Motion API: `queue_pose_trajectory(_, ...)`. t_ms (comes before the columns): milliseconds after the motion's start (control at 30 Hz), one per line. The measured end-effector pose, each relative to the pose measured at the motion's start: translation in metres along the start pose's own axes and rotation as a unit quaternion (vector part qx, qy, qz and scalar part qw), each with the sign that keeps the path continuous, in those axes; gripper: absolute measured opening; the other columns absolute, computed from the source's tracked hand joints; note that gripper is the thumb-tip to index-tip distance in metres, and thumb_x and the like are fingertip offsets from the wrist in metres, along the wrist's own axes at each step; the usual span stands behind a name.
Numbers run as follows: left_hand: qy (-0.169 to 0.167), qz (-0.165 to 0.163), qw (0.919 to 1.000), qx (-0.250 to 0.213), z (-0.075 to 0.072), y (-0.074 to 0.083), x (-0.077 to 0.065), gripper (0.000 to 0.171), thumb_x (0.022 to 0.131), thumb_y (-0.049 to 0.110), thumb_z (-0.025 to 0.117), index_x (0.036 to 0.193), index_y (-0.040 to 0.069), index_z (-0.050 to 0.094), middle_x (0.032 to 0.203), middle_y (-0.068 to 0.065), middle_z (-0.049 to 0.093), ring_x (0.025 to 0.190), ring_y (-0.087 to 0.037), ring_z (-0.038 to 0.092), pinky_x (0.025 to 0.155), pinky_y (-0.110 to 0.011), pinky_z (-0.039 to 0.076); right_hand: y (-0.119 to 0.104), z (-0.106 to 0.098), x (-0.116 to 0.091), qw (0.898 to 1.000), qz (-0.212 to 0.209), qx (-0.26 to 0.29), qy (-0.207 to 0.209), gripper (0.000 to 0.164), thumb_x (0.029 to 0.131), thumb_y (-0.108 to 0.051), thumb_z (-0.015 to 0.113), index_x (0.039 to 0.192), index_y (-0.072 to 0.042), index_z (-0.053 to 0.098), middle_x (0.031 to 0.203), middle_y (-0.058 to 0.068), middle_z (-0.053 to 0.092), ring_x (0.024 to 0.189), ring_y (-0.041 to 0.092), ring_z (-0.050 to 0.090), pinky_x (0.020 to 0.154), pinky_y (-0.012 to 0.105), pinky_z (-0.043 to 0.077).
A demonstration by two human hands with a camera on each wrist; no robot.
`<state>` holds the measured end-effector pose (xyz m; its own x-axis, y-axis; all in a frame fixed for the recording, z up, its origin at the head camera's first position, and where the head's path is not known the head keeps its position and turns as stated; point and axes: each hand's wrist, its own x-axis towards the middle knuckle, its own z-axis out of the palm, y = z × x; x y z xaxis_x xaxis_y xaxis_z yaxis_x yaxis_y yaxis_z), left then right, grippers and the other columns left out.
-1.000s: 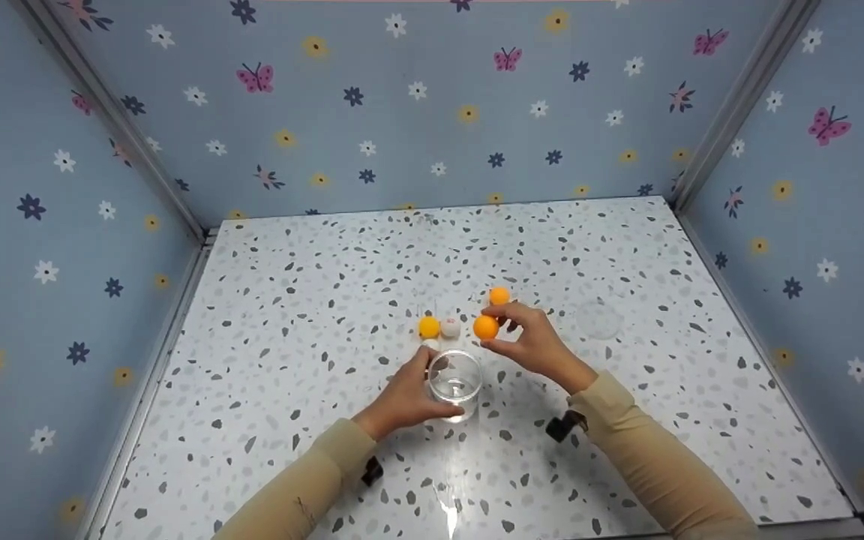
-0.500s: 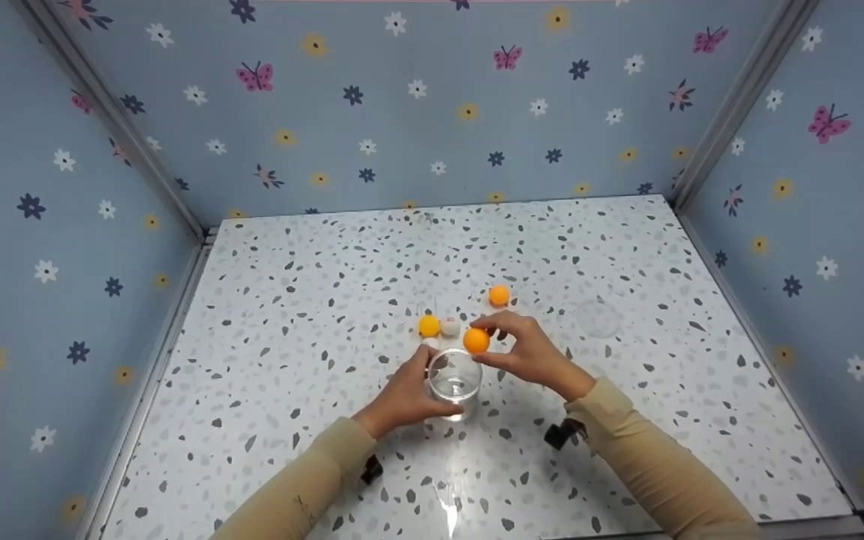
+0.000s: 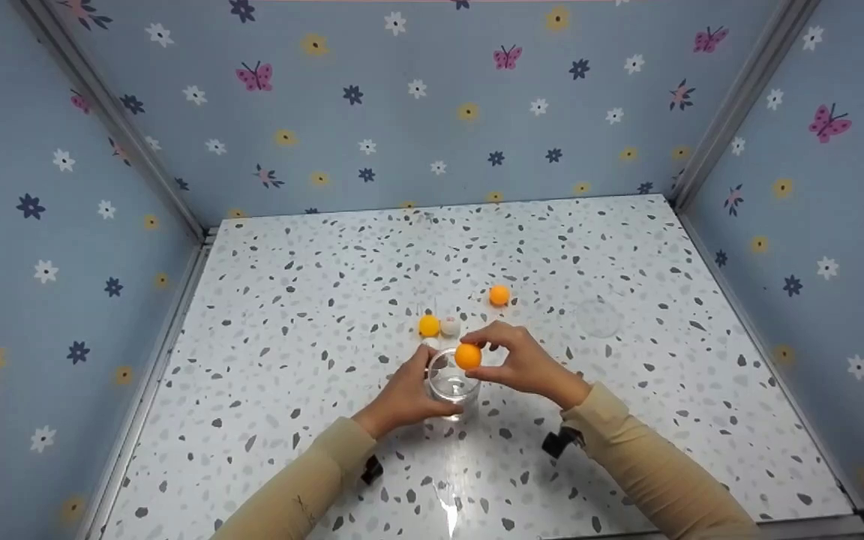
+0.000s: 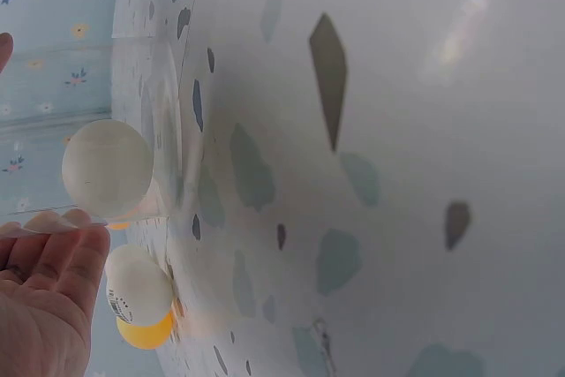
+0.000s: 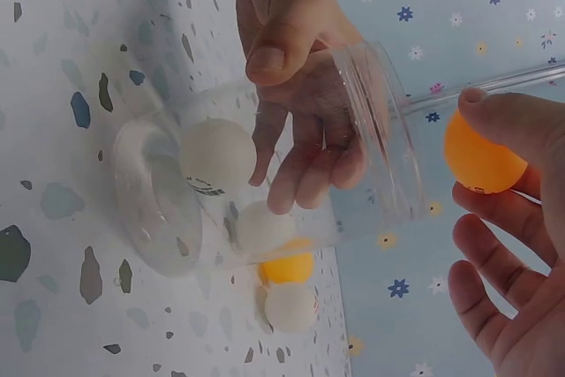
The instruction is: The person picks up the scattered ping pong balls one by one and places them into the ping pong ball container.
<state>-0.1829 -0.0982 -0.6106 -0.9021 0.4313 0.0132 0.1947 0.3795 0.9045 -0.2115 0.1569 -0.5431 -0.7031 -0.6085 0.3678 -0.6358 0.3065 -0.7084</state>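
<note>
A clear jar (image 3: 453,388) stands upright on the table, its mouth facing up. My left hand (image 3: 406,394) grips its side, thumb near and fingers behind. Within the jar's walls a white table tennis ball (image 5: 218,156) shows in the right wrist view. Between thumb and fingertips my right hand (image 3: 528,364) pinches an orange table tennis ball (image 3: 467,356) over the jar's rim. Just behind the jar sit a yellow-orange ball (image 3: 428,326) and a white ball (image 3: 450,326). Another white ball (image 3: 430,343) is partly hidden by my left hand.
A lone orange ball (image 3: 499,295) lies farther back on the speckled table (image 3: 312,300). To the right rests a clear round disc (image 3: 598,319), like a lid. Patterned blue panels (image 3: 417,120) enclose the back and both sides.
My right hand has brought the orange ball left and nearer to me, from beside the jar to over its rim. The left hand and jar have stayed put.
</note>
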Motion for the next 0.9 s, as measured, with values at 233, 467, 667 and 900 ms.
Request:
queue_pose_trajectory(233, 0.002, 0.009, 1.0, 0.001, 0.0, -0.001, 0.0, 0.087, 0.073, 0.033, 0.102, 0.136, 0.006, 0.049, 0.137, -0.005, 0.066, 0.123, -0.021, 0.064, 0.11, -0.049, 0.051, 0.0, 0.006, -0.001, 1.0, 0.008, -0.013, -0.015, 0.041, 0.087, -0.019, 0.093, 0.125, -0.009, 0.08, 0.114, 0.008, 0.079, 0.1, 0.022, 0.067, 0.088, 0.041, 0.057)
queue_pose_trajectory(467, 0.005, 0.008, 0.9999, 0.004, 0.0, 0.0, 0.0, 0.078, 0.075, 0.028, 0.101, 0.132, 0.015, 0.049, 0.135, -0.002, 0.066, 0.122, -0.02, 0.065, 0.11, -0.047, 0.052, 0.001, 0.012, -0.002, 0.999, 0.013, -0.028, -0.035, 0.039, 0.087, -0.019, 0.093, 0.123, -0.011, 0.081, 0.11, 0.007, 0.076, 0.101, 0.028, 0.065, 0.088, 0.049, 0.057)
queue_pose_trajectory(667, 0.003, 0.009, 0.9999, 0.006, 0.0, 0.0, 0.0, 0.078, 0.076, 0.028, 0.101, 0.132, 0.016, 0.049, 0.136, -0.003, 0.065, 0.123, -0.02, 0.065, 0.111, -0.048, 0.052, 0.001, 0.014, 0.0, 0.998, 0.027, -0.032, -0.047, 0.039, 0.088, -0.02, 0.092, 0.124, -0.011, 0.08, 0.11, 0.008, 0.074, 0.102, 0.024, 0.063, 0.089, 0.053, 0.057)
queue_pose_trajectory(900, 0.005, 0.001, 1.0, 0.007, 0.0, -0.001, 0.0, 0.079, 0.075, 0.027, 0.101, 0.133, 0.014, 0.049, 0.136, -0.002, 0.065, 0.123, -0.019, 0.064, 0.111, -0.047, 0.052, 0.002, 0.014, 0.003, 0.996, 0.039, -0.04, -0.069, 0.038, 0.09, -0.023, 0.09, 0.125, -0.011, 0.081, 0.11, 0.006, 0.076, 0.1, 0.022, 0.062, 0.087, 0.041, 0.054)
